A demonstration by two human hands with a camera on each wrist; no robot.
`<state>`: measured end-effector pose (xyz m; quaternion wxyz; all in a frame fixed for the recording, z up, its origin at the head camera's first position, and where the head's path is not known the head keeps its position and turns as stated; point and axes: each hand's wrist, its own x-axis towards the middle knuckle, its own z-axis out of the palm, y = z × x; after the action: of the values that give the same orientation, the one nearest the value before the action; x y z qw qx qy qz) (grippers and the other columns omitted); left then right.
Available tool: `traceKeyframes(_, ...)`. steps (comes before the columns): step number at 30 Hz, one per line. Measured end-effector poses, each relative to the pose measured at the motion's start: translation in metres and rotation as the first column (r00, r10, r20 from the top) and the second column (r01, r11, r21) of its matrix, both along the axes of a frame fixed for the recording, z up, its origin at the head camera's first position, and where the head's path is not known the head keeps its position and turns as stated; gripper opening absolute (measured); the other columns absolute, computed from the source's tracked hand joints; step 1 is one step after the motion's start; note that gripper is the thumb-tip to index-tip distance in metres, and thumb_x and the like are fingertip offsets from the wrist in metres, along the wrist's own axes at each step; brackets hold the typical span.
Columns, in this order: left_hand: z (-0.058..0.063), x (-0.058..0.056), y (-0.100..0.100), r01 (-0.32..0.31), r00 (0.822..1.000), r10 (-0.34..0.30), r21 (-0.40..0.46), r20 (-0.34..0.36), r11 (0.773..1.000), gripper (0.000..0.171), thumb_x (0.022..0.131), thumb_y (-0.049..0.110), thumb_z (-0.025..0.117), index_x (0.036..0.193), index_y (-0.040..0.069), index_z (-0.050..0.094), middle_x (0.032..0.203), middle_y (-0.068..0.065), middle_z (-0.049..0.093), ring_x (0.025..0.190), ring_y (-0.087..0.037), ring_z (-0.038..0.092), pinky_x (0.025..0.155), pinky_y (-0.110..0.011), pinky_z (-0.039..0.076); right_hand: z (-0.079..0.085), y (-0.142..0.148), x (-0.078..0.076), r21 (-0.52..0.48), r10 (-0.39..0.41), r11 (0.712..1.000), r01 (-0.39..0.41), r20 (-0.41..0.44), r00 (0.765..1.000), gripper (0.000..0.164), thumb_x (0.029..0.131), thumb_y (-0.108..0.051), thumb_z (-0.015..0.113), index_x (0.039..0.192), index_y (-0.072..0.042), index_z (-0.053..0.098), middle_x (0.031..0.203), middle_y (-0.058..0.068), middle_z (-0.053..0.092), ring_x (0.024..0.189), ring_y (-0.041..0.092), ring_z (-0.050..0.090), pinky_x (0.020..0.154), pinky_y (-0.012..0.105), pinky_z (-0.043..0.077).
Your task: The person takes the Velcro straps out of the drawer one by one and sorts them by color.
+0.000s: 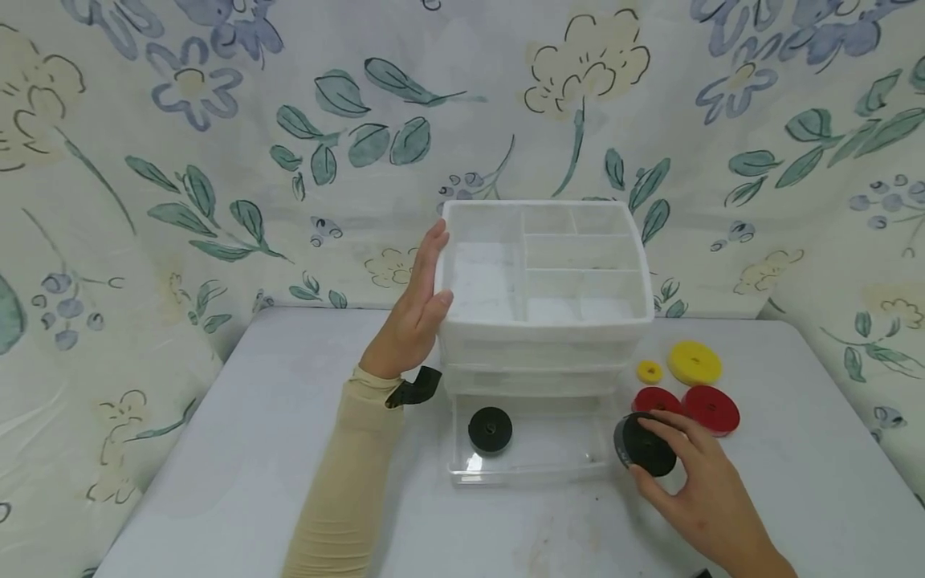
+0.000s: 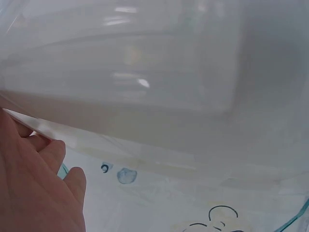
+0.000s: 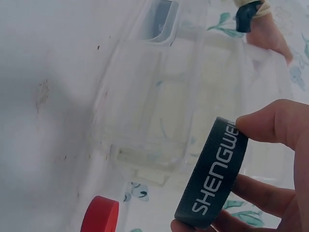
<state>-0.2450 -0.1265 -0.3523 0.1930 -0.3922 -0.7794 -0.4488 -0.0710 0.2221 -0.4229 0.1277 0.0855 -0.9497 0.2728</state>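
In the head view, my right hand (image 1: 704,494) pinches a black tape roll (image 1: 646,449) between thumb and fingers, just right of a pulled-out clear drawer (image 1: 552,453). White lettering runs along the band of this black roll (image 3: 212,176) in the right wrist view. Another black tape roll (image 1: 490,431) lies at the left inside the drawer. The drawer belongs to a white storage box (image 1: 545,335) with a divided top tray. Against the box's left side rests my left hand (image 1: 413,325), fingers extended; the left wrist view shows this hand (image 2: 41,179) beside the pale plastic wall.
Two red rolls (image 1: 711,409) lie on the white table (image 1: 289,498) beyond my right hand. Behind them are a large yellow roll (image 1: 694,363) and a small yellow roll (image 1: 649,372). A floral-patterned sheet (image 1: 477,160) hangs behind and at both sides.
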Motion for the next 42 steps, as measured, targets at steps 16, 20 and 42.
traceKeyframes(16,0.001,0.001,-0.001,-0.002,1.0,0.002,0.003,0.013,1.0,0.067,0.099,0.02,0.031,0.158,-0.002,0.008,0.168,-0.012,0.003,0.154,-0.023,0.002,0.124,-0.044,0.005,-0.003,0.009,-0.006,0.053,-0.075,0.996,0.07,0.097,0.993,0.06,0.075,-0.022,0.087,0.126,-0.004,0.063,0.13,0.023,0.053,0.111,0.041,0.052,0.082,0.061,0.055)
traceKeyframes(20,0.0,0.001,0.0,-0.003,1.0,0.003,0.002,0.021,1.0,0.067,0.1,0.02,0.032,0.159,-0.001,0.008,0.168,-0.011,0.002,0.154,-0.022,0.002,0.124,-0.043,0.005,-0.005,0.012,-0.006,0.066,-0.085,0.995,0.077,0.12,0.989,0.061,0.074,-0.024,0.087,0.127,-0.003,0.063,0.13,0.024,0.053,0.111,0.043,0.051,0.083,0.062,0.054)
traceKeyframes(42,0.0,0.001,-0.001,-0.005,1.0,0.005,0.005,0.002,1.0,0.068,0.099,0.022,0.032,0.158,-0.001,0.008,0.168,-0.011,0.003,0.154,-0.022,0.003,0.124,-0.044,0.006,-0.008,0.024,-0.013,0.108,-0.092,0.992,0.069,0.231,0.969,0.059,0.073,-0.022,0.085,0.122,0.0,0.06,0.126,0.029,0.051,0.106,0.043,0.052,0.081,0.061,0.055)
